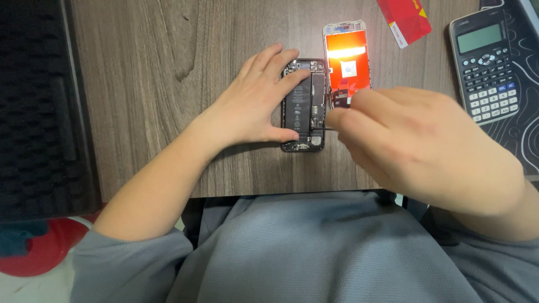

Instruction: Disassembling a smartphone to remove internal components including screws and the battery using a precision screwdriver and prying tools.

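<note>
Wood-grain surface (pixel 168 67) carries an opened phone (pixel 304 106), its lifted screen (pixel 347 59) alongside, a calculator (pixel 485 64) and a red card (pixel 405 19). Left hand (pixel 255 101) rests spread on the phone; right hand (pixel 415 148) fingers (pixel 343 119) pinch a thin tool (pixel 324 129) over it.
</note>
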